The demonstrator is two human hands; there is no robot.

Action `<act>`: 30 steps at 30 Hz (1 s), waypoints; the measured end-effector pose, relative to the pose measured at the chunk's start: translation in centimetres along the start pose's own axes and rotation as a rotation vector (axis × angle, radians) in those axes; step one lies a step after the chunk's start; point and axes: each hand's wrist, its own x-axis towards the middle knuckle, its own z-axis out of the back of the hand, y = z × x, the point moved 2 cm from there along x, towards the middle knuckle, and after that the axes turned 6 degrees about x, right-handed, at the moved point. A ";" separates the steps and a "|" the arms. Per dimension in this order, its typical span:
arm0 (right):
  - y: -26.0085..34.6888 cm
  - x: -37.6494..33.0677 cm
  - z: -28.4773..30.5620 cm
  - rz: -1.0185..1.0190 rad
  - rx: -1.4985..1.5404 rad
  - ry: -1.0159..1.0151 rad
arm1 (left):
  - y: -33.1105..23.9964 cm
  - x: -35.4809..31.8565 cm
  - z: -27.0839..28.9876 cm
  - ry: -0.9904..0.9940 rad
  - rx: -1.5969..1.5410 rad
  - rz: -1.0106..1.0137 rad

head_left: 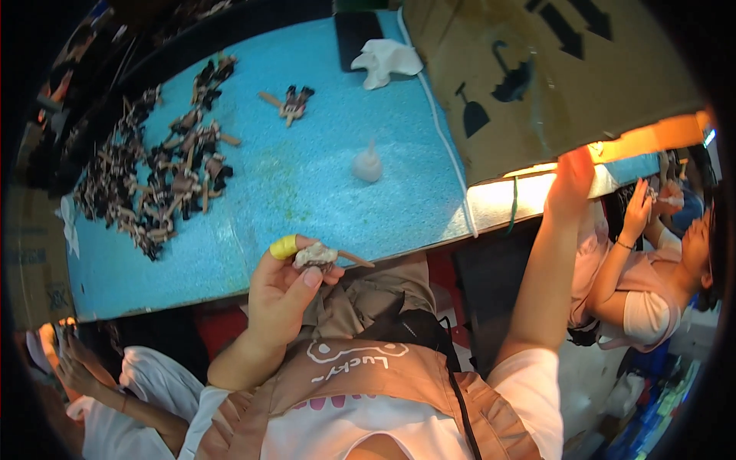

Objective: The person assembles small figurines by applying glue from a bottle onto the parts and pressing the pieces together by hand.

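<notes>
My left hand [282,287], with yellow tape around one finger, pinches a small whitish and brown figurine [316,256] just off the table's near edge. A thin brown stick-like part points out of it to the right. My right hand [573,178] reaches to the lit opening under a large cardboard box [491,115] on the right. Its fingers are lost in the glow and behind the cardboard, so what they do is hidden. A similar dark and brown figurine [291,105] lies alone on the blue tabletop [299,176].
A heap of similar figurines [146,176] covers the table's left side. A small whitish squeeze bottle [368,165] stands mid-table. Crumpled white tissue [386,61] lies on a dark flat object [354,31] at the back, beside a white cable [441,130]. Co-workers [644,284] sit at both sides.
</notes>
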 end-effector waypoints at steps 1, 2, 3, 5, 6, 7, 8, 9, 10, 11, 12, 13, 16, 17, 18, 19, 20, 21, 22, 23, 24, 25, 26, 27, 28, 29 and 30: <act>4.3 -2.7 -2.8 0.002 -0.061 -0.183 | 0.1 -0.1 0.4 0.002 -0.027 0.008; 5.6 -4.9 -3.4 0.067 0.037 -0.191 | 0.1 0.0 0.5 -0.036 -0.026 0.019; 7.5 -7.5 -4.3 0.043 0.059 -0.158 | 0.2 0.3 -0.1 0.019 -0.067 0.057; 9.8 -11.2 -7.3 0.181 -0.035 0.162 | 0.1 0.6 -1.1 0.126 -0.087 0.061; 10.4 -11.9 -8.5 0.128 0.038 0.291 | 0.0 0.7 -1.7 0.184 -0.076 0.027; 10.5 -12.6 -9.7 0.050 0.108 0.243 | -0.2 0.7 -2.0 0.153 -0.068 0.038; 10.4 -13.2 -10.6 -0.027 0.176 0.195 | -0.4 0.6 -2.3 0.182 -0.016 0.050; 10.2 -13.2 -11.1 -0.037 0.192 0.211 | -0.5 0.6 -2.3 0.216 0.034 0.055; 10.2 -13.0 -11.5 -0.013 0.195 0.263 | -0.5 0.4 -1.8 0.194 0.037 0.054; 10.3 -12.8 -11.9 0.014 0.196 0.314 | -0.5 0.1 -1.5 0.215 0.150 0.042; 10.5 -12.8 -12.2 0.010 0.205 0.331 | -0.4 -0.2 -1.2 0.236 0.259 0.033; 10.8 -12.6 -12.6 0.057 0.159 0.406 | -0.6 -0.5 -1.1 0.221 0.323 0.081; 11.7 -12.4 -13.6 0.190 0.051 0.524 | -0.6 -0.7 -0.5 0.211 0.374 -0.041; 12.0 -12.4 -13.8 0.278 -0.013 0.554 | -0.6 -0.7 -0.4 0.202 0.366 -0.040; 12.2 -12.3 -13.9 0.277 -0.014 0.564 | -0.5 -0.6 -0.3 0.196 0.333 -0.044; 12.5 -12.3 -13.9 0.318 -0.082 0.579 | -0.5 -0.6 -0.3 0.190 0.299 -0.048; 12.7 -12.4 -13.9 0.360 -0.150 0.593 | -0.7 -0.6 -0.3 0.185 0.292 -0.047; 12.6 -12.3 -13.9 0.359 -0.153 0.600 | -0.9 -0.6 -0.4 0.186 0.275 0.012; 12.3 -12.2 -13.9 0.346 -0.144 0.606 | -0.9 -0.6 -0.4 0.188 0.258 0.072; 12.2 -12.1 -14.0 0.333 -0.134 0.612 | -0.6 -0.6 -0.3 0.184 0.252 0.073; 12.2 -12.1 -14.0 0.333 -0.137 0.618 | -0.4 -0.3 -0.1 0.191 0.309 -0.037; 12.1 -12.0 -14.0 0.248 -0.076 0.590 | -0.4 -0.1 0.0 0.195 0.365 -0.147; 12.0 -11.9 -14.0 0.162 -0.015 0.561 | -0.6 0.0 0.0 0.190 0.361 -0.146; 11.8 -11.8 -13.5 0.103 -0.006 0.587 | -1.1 0.1 0.0 0.198 0.401 -0.176; 11.9 -11.7 -13.6 0.100 -0.007 0.590 | -1.4 0.2 -0.1 0.205 0.442 -0.205; 12.1 -11.4 -13.7 0.177 -0.068 0.565 | -1.3 0.3 -0.2 0.204 0.440 -0.202; 12.1 -11.2 -13.8 0.255 -0.128 0.538 | -1.3 0.4 -0.2 0.181 0.480 -0.240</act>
